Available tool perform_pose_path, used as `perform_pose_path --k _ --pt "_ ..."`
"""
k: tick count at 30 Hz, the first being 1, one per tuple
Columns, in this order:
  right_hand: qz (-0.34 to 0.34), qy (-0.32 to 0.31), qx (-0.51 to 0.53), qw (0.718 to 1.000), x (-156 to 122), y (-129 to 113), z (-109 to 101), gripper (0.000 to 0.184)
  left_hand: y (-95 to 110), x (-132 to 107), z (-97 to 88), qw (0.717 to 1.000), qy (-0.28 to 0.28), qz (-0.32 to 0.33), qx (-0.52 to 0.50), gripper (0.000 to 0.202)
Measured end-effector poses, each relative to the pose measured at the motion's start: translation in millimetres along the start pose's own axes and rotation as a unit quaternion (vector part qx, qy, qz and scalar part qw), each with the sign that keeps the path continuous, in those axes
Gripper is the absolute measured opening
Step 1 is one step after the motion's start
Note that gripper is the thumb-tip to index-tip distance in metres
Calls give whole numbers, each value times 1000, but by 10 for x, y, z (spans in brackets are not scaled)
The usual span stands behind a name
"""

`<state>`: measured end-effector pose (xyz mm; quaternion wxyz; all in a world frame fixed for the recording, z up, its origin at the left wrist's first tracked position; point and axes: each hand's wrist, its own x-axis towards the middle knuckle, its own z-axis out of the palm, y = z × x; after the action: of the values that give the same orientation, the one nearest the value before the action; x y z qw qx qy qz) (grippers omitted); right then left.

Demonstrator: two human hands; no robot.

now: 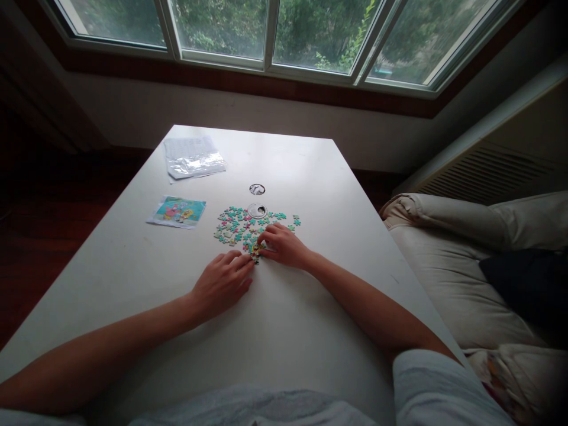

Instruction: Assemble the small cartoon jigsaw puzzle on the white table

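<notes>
L hand point(224, 279) palm-down at 7 o'clock of puzzle pcs point(247, 226) on table point(284, 337), fingers loosely bent; R hand point(284, 244) at 4, thumb + fingers near-pinched; can't tell if either grips pcs. Clear plastic point(197, 166) w/ papers point(186, 146), 11 o'clock.

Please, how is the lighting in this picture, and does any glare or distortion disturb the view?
Head view: daylight enters through the window, while the floor sinks into darkness; head view: glare whitens the clear plastic wrapper on the table; head view: perspective looks wide-angle, with the table tapering strongly; head view: puzzle pieces are too small for their prints to be read.
</notes>
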<state>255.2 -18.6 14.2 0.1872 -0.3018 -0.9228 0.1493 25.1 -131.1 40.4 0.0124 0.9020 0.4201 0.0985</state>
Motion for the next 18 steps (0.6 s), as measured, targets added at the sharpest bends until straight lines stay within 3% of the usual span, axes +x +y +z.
perform_pose_path --k 18 --pt "-1 -1 -3 1000 -2 -10 4 18 -3 24 -34 999 -19 22 13 28"
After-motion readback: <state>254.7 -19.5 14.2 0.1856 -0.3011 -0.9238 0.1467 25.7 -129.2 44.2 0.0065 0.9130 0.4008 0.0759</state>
